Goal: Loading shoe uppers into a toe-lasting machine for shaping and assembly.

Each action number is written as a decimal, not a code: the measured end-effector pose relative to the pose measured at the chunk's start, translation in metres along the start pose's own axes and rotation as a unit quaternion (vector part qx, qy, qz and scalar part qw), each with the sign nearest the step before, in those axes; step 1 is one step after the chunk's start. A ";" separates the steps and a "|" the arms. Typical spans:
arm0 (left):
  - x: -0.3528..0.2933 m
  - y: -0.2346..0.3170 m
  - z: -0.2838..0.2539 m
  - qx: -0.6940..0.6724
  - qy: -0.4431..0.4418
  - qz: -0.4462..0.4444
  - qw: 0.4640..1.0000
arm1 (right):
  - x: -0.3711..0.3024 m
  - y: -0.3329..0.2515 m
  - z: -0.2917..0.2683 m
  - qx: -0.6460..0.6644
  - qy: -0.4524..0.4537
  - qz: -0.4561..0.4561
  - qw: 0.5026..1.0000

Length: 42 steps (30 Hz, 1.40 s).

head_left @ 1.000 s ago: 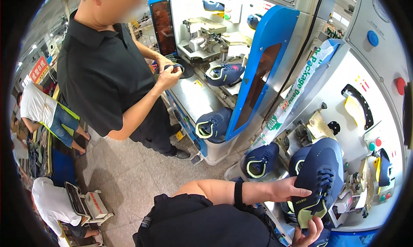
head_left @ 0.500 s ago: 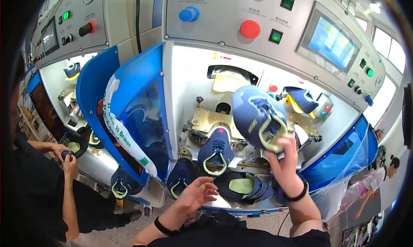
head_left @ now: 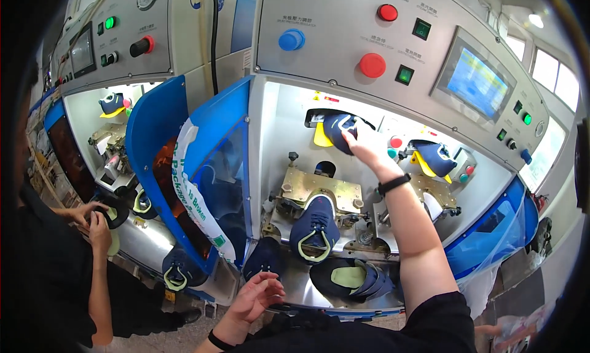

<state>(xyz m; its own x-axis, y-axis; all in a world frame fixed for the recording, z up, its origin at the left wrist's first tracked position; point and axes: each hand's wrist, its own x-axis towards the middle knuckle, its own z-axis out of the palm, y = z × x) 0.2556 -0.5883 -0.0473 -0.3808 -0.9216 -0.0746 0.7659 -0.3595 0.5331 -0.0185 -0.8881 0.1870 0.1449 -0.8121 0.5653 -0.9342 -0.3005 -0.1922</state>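
Far inside the machine, right hand (head_left: 364,145) grips a blue shoe (head_left: 340,130); badly seated, it might drop. Left hand (head_left: 255,294) hangs open, empty.

The right hand (head_left: 364,145) reaches up toward twelve o'clock on a nearly straight arm, fingers (head_left: 350,139) curled in a grip, a dark band on the wrist. The left hand (head_left: 255,294) hovers low at six o'clock, palm up, fingers loosely spread.

A navy shoe (head_left: 339,129) with a yellow insert sits toe-up on the press's upper back mount.
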 end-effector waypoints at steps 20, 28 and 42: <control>0.046 0.009 0.005 0.059 -0.045 -0.145 0.987 | -0.096 0.061 0.045 0.089 0.196 0.061 0.975; 0.097 -0.030 -0.008 0.069 0.174 -0.201 0.962 | -0.287 -0.019 0.035 0.263 0.008 0.024 0.965; 0.133 -0.056 -0.001 0.104 0.184 -0.085 0.974 | -0.315 -0.070 0.070 0.260 -0.077 0.025 0.962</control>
<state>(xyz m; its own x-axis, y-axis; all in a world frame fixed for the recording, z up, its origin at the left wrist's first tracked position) 0.1633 -0.6909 -0.0881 -0.2522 -0.8556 -0.4521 0.5716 -0.5087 0.6438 0.0238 -0.6462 -0.0344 0.1885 -0.8839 0.4279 -0.6575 -0.4372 -0.6136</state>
